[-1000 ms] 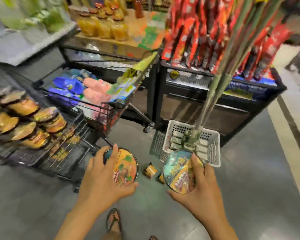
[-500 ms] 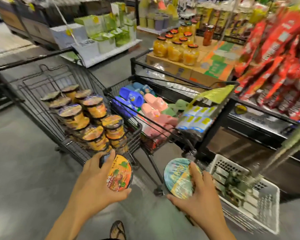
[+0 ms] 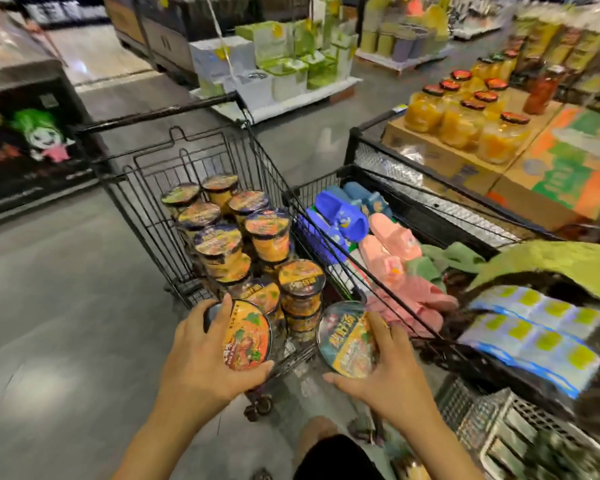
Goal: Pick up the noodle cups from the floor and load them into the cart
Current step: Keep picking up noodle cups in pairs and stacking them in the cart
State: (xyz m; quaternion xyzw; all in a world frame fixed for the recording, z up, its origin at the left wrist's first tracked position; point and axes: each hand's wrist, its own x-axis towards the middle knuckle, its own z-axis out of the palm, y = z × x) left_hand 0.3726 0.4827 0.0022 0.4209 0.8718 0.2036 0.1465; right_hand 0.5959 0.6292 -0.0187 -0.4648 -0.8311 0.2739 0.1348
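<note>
My left hand (image 3: 201, 355) grips a noodle cup with an orange lid (image 3: 246, 336), tipped so the lid faces me. My right hand (image 3: 388, 368) grips a second noodle cup with a blue-green lid (image 3: 343, 337), also tilted toward me. Both cups hover at the near end of the black wire cart (image 3: 146, 174). Inside the cart stand several stacked noodle cups (image 3: 267, 233) with orange and dark lids. The handle bar of the cart runs across the far side.
A second black cart (image 3: 430, 216) to the right holds blue and pink slippers (image 3: 388, 251) and packaged goods. A white plastic basket (image 3: 534, 427) sits on the floor at lower right. Jars on cardboard boxes (image 3: 465, 126) stand behind. Grey floor spreads on the left.
The view has risen from the floor toward the cart. Both hands have carried their cups up and forward to the cart's near end.
</note>
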